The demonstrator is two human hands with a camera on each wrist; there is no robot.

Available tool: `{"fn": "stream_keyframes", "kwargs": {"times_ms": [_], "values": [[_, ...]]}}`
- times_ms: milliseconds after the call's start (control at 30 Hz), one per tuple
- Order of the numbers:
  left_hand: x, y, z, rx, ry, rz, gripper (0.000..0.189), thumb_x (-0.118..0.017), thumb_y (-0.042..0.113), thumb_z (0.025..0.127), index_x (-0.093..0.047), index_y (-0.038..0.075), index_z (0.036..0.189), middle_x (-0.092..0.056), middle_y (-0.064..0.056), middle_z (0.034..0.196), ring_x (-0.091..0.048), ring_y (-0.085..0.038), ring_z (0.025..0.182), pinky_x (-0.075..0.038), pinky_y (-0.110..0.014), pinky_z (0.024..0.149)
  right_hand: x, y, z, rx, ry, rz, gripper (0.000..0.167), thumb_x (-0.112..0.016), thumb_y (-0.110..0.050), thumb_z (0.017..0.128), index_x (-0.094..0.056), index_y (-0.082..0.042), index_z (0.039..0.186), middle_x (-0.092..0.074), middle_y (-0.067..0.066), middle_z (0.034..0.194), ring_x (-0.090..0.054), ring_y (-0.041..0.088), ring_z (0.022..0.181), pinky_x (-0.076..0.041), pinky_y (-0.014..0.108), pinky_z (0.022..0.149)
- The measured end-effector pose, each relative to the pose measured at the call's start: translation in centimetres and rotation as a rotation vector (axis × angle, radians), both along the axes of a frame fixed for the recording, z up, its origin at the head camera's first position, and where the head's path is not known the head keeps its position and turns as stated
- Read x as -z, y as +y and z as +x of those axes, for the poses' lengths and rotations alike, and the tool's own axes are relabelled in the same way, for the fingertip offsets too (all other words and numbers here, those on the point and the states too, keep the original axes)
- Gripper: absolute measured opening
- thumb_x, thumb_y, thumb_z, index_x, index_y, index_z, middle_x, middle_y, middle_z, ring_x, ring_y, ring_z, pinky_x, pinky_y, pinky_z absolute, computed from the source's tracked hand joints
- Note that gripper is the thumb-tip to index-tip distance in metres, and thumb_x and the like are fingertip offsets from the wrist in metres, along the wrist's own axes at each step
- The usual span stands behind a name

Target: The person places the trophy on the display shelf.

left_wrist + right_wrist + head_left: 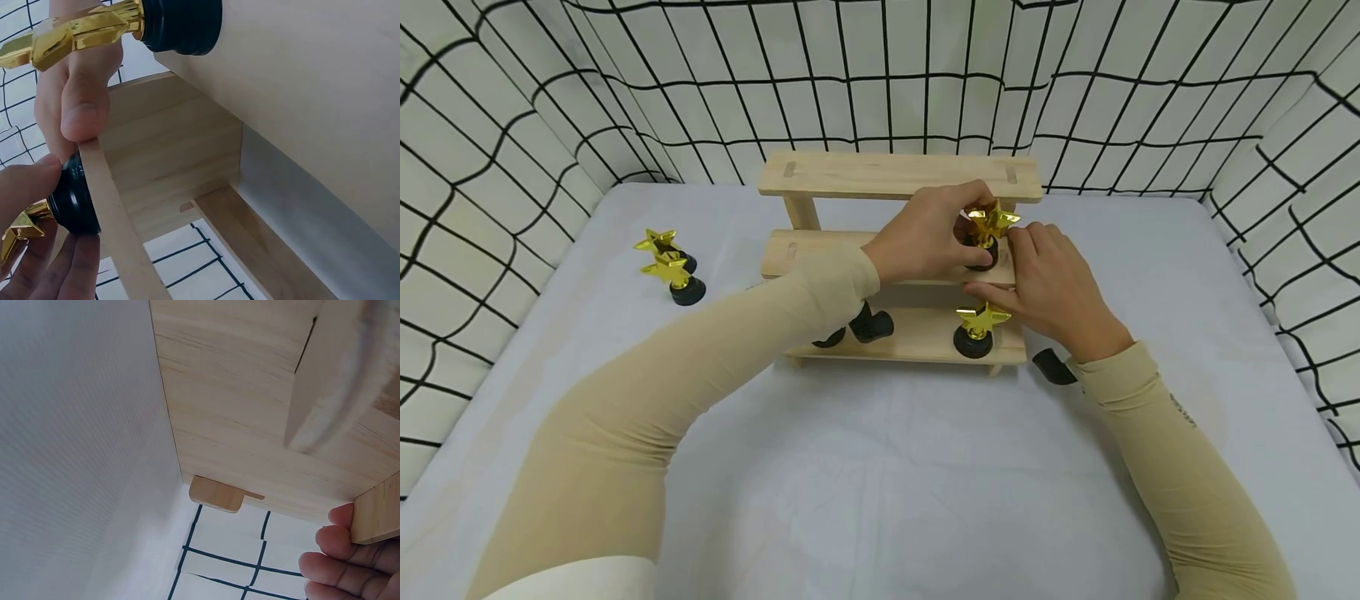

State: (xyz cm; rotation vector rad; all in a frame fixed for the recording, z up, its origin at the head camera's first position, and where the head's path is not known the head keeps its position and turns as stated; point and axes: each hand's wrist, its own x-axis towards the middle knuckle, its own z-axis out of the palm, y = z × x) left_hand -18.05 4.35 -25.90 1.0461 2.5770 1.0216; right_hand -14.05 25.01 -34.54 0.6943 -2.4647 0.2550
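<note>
My left hand (925, 233) pinches a gold star trophy (992, 221) by its black base, with thumb and fingers around it. That base (74, 197) stands against the middle shelf board at its right end. My right hand (1056, 283) grips the right end of the same wooden display rack (835, 250); its fingertips (334, 540) show at the board's edge in the right wrist view. Below the hands, another star trophy (973, 333) stands on the bottom shelf near the right.
Two more star trophies (687, 290) stand on the white-covered table (865, 475), left of the rack. The top shelf (895, 175) rises behind my hands. Black wire mesh (880, 83) encloses the back and sides. My left sleeve covers part of the lower shelves.
</note>
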Motion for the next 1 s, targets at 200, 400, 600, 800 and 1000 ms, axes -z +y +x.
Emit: {"fn": "stream_keyframes", "kwargs": {"times_ms": [200,400,600,800,1000], "values": [[0.1,-0.2,0.1,-0.002,0.002,0.001,0.049,-0.084,0.022,0.089,-0.058,0.011,0.129,-0.069,-0.004,0.13,-0.074,-0.014,0.111,-0.059,-0.023,0.095,0.0,-0.1,0.1,0.003,-0.007,-0.001,0.102,-0.022,-0.087,0.093,-0.056,0.009,0.095,-0.051,0.018,0.078,-0.049,0.036,0.07,-0.044,0.045,0.063],[-0.2,-0.5,0.2,0.006,-0.002,-0.01,0.055,-0.084,0.018,0.088,-0.055,0.011,0.134,-0.065,-0.007,0.14,-0.073,-0.017,0.117,-0.059,-0.023,0.098,-0.1,-0.1,0.2,0.017,-0.027,-0.004,0.106,-0.021,-0.088,0.092,-0.059,0.011,0.101,-0.056,0.021,0.082,-0.053,0.037,0.073,-0.047,0.047,0.065],[-0.9,-1.3,0.2,0.004,-0.002,-0.032,0.053,-0.082,0.016,0.089,-0.057,0.01,0.135,-0.064,-0.006,0.141,-0.069,-0.017,0.12,-0.057,-0.021,0.101,-0.2,-0.1,0.2,0.031,-0.043,0.001,0.107,-0.019,-0.089,0.091,-0.058,0.01,0.104,-0.056,0.021,0.084,-0.053,0.037,0.074,-0.044,0.045,0.064],[-2.0,-3.2,0.0,-0.009,0.029,-0.072,0.051,-0.08,0.02,0.09,-0.057,0.009,0.135,-0.068,-0.006,0.129,-0.067,-0.018,0.119,-0.056,-0.025,0.104,-0.2,-0.3,0.3,0.033,-0.044,-0.007,0.105,-0.022,-0.09,0.09,-0.057,0.008,0.101,-0.052,0.018,0.08,-0.048,0.033,0.071,-0.039,0.041,0.062],[-3.2,-5.4,0.0,-0.023,0.075,-0.065,0.048,-0.08,0.025,0.091,-0.06,0.01,0.132,-0.07,-0.005,0.124,-0.069,-0.016,0.115,-0.057,-0.026,0.101,-0.3,-0.4,0.4,0.037,-0.054,-0.01,0.106,-0.024,-0.091,0.089,-0.058,0.009,0.105,-0.054,0.019,0.082,-0.05,0.034,0.073,-0.041,0.042,0.063]]}}
